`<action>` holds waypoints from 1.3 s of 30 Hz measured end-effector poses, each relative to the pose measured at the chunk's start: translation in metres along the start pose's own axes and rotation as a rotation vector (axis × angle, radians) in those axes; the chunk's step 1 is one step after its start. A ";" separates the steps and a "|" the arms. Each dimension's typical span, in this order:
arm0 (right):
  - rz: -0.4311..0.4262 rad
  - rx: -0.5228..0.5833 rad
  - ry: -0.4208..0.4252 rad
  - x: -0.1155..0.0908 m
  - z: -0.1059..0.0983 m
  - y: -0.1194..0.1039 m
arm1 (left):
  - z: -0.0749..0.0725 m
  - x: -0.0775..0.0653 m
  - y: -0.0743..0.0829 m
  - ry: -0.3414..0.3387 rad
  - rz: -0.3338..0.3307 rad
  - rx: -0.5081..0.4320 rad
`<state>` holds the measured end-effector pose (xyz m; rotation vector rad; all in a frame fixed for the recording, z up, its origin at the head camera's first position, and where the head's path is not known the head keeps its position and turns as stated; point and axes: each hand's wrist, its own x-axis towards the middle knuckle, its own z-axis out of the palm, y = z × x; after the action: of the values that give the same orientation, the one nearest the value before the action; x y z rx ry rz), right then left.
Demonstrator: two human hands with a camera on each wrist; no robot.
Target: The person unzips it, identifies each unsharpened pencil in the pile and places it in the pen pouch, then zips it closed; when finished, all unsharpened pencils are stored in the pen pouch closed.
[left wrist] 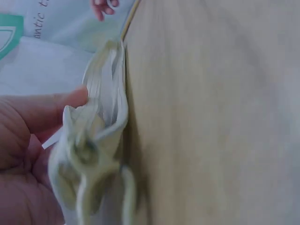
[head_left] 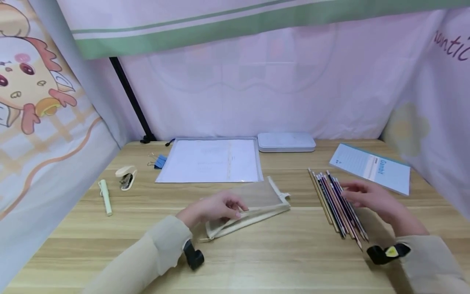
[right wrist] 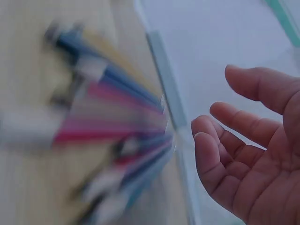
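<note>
My left hand (head_left: 216,207) holds the upper edge of a pale mesh zipper pouch (head_left: 258,195) lying on the table. In the left wrist view the thumb presses on the zipper edge of the pouch (left wrist: 119,105), whose mouth gapes. A loose bundle of pencils (head_left: 335,204) lies to the right of the pouch, mostly side by side. Beside their right edge is my right hand (head_left: 374,202), its fingers loosely bent. The right wrist view shows a gap between those fingers and the blurred pencils (right wrist: 117,108), with nothing in the hand.
Behind the pouch lies a clear folder with white paper (head_left: 213,161), next to a white case (head_left: 286,142). A blue notebook (head_left: 371,167) is at back right. On the left are a blue binder clip (head_left: 160,161), a cream stapler (head_left: 126,177) and a light green pen (head_left: 105,198).
</note>
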<state>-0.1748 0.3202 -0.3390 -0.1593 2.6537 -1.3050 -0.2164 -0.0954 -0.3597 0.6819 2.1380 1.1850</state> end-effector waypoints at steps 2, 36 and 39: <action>0.021 -0.010 0.004 -0.003 -0.003 0.009 | 0.003 -0.004 -0.002 0.028 -0.018 -0.059; 0.040 -0.238 0.012 0.016 0.019 0.006 | 0.013 -0.008 -0.013 0.126 -0.026 -0.480; 0.033 -0.284 0.008 0.019 0.022 -0.001 | 0.012 -0.008 -0.014 0.126 -0.026 -0.471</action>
<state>-0.1888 0.2993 -0.3538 -0.1471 2.8230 -0.9156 -0.2041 -0.1006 -0.3747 0.3751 1.8499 1.6754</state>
